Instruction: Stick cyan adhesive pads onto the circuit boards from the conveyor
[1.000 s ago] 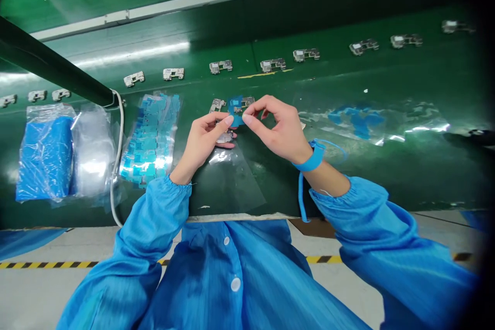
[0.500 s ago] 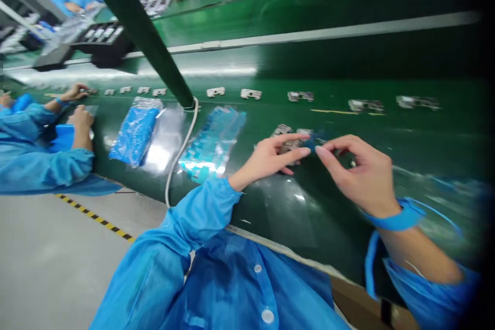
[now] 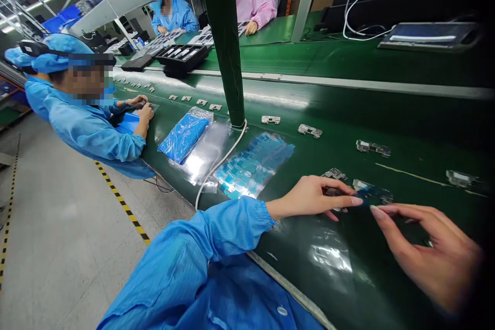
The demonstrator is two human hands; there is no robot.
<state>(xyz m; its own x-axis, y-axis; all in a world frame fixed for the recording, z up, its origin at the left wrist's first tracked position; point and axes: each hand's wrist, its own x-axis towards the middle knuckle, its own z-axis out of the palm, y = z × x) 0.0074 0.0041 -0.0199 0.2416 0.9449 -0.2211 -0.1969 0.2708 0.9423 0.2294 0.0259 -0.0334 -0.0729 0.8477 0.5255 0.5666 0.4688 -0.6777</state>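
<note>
My left hand (image 3: pixel 319 197) reaches in from the left, its thumb and forefinger closed on the near end of a small circuit board (image 3: pixel 385 197). Dark blue film (image 3: pixel 367 195) shows on that board, close to my fingertips. Just right of it, my right hand (image 3: pixel 427 240) has thumb and forefinger pinched together; whatever sits between those tips is too small to make out. A bit of something shiny shows under its curled fingers. Another circuit board (image 3: pixel 334 173) lies behind my left fingers, partly covered by them.
Circuit boards (image 3: pixel 309 130) lie in a spaced row along the green bench (image 3: pixel 294 165). To the left are a sheet of blue film pieces (image 3: pixel 255 162), a white cable (image 3: pixel 222 162), a bagged blue pack (image 3: pixel 184 136) and a green post (image 3: pixel 224 46). A co-worker (image 3: pixel 88 108) sits farther left.
The view has swung left, so the bench and my hands appear farther right and lower. My hands keep nearly the same pose at the board. More of the co-worker shows.
</note>
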